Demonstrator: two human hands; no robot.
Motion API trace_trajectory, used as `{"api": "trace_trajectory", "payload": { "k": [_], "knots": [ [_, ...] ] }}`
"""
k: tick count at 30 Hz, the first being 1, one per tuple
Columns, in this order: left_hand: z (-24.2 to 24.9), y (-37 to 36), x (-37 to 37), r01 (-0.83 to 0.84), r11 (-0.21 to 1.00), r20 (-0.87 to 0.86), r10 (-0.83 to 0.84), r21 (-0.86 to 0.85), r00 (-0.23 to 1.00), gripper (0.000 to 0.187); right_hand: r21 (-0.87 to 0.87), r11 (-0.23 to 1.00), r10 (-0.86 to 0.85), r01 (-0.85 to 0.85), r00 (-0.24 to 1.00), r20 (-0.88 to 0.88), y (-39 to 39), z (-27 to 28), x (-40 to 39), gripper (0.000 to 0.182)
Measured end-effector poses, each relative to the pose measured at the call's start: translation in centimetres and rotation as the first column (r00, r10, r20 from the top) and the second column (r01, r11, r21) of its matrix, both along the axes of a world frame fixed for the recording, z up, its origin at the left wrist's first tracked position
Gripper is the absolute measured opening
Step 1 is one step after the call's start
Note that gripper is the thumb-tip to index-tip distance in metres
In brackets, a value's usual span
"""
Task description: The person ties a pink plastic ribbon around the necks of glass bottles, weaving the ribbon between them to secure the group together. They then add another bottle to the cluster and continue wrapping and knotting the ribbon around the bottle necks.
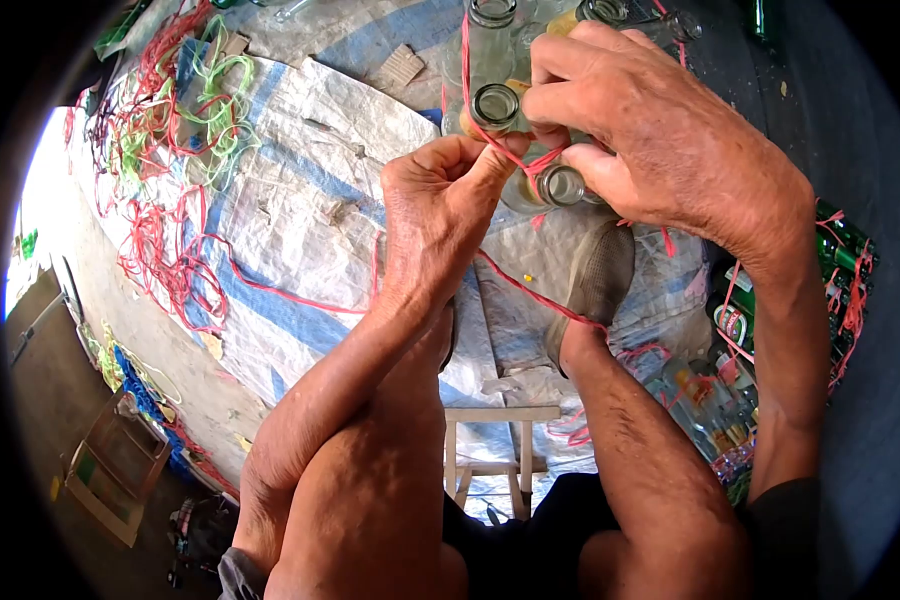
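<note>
Clear glass bottles (pixel 497 106) stand upright close together in front of me, their open necks towards my head. Red plastic string (pixel 467 60) runs around their necks and crosses near the closest bottle's mouth (pixel 561 186). My left hand (pixel 435 205) is closed, pinching the string between thumb and forefinger beside these necks. Bent over the bottles from the right, my right hand (pixel 675 135) has its fingers curled in at the string, with the thumb beside the nearest neck. Its fingertips are partly hidden. A loose length of string (pixel 540 297) trails below the hands to my right ankle.
Tangled red string (pixel 170 255) and green string (pixel 220 100) lie at left on a white and blue woven sheet (pixel 310 190). Green bottles (pixel 845 250) tied with red string and more clear bottles (pixel 705 405) are at right. A wooden stool (pixel 500 413) stands between my legs.
</note>
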State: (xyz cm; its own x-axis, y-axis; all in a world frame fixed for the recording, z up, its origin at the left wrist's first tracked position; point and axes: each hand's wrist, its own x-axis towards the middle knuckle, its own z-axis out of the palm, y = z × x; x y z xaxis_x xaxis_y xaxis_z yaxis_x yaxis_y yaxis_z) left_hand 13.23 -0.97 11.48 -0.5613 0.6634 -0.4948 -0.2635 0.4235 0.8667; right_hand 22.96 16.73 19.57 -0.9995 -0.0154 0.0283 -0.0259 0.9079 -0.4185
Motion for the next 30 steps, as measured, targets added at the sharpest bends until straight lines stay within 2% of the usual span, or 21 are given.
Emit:
{"api": "trace_trajectory", "payload": {
  "k": [3,6,8,10,11,14,17,20,22,25,26,30],
  "knots": [
    [0.5,0.2,0.2,-0.013,0.998,-0.012,0.014,0.056,1.0,0.031,-0.024,1.0,0.007,-0.004,0.992,0.125,0.4,1.3,-0.1,0.017],
    [0.5,0.1,0.4,-0.003,0.997,-0.047,0.007,0.078,0.999,0.035,-0.064,0.998,0.031,-0.028,0.999,0.045,0.5,1.4,-0.1,0.019],
    [0.5,0.1,0.4,0.008,0.996,-0.061,-0.003,0.085,0.998,0.034,-0.008,0.998,0.062,-0.061,0.99,0.128,0.7,3.3,-0.2,0.014],
    [0.8,0.1,0.5,0.014,0.996,-0.052,-0.01,0.089,0.999,0.031,0.082,0.991,0.094,-0.103,0.99,0.11,0.8,3.8,-0.1,0.016],
    [0.9,0.0,0.5,0.019,0.995,-0.06,-0.013,0.101,0.998,0.029,0.147,0.982,0.115,-0.121,0.992,0.048,0.8,3.4,0.1,0.015],
    [1.1,-0.1,0.6,0.03,0.993,-0.063,-0.023,0.115,0.998,0.025,0.145,0.986,0.096,-0.077,0.988,-0.125,1.1,1.4,1.0,0.015],
    [1.3,-0.1,0.5,0.047,0.993,-0.062,-0.04,0.107,0.997,0.022,0.085,0.996,0.022,-0.012,0.993,-0.112,1.1,2.2,1.2,0.015],
    [1.3,-0.2,0.5,0.072,0.987,-0.113,-0.056,0.141,0.992,0.021,0.018,0.999,-0.031,0.035,0.979,-0.2,0.4,3.1,1.2,0.015],
    [0.9,-0.4,0.7,0.081,0.98,-0.115,-0.061,0.181,0.992,0.022,0.068,0.994,-0.071,0.09,0.968,-0.242,0.0,2.8,1.2,0.016],
    [0.8,-0.4,0.8,0.066,0.976,-0.086,-0.049,0.209,0.995,0.022,0.24,0.96,-0.103,0.148,0.977,-0.189,-0.3,2.1,1.4,0.015],
    [0.8,-0.4,0.8,0.066,0.975,-0.087,-0.048,0.212,0.995,0.021,0.248,0.961,-0.087,0.124,0.984,-0.157,0.1,2.5,1.7,0.015],
    [1.1,-0.4,0.8,0.092,0.974,-0.117,-0.068,0.206,0.991,0.021,0.214,0.965,-0.099,0.155,0.963,-0.252,0.6,2.0,2.2,0.013]
  ]
}}
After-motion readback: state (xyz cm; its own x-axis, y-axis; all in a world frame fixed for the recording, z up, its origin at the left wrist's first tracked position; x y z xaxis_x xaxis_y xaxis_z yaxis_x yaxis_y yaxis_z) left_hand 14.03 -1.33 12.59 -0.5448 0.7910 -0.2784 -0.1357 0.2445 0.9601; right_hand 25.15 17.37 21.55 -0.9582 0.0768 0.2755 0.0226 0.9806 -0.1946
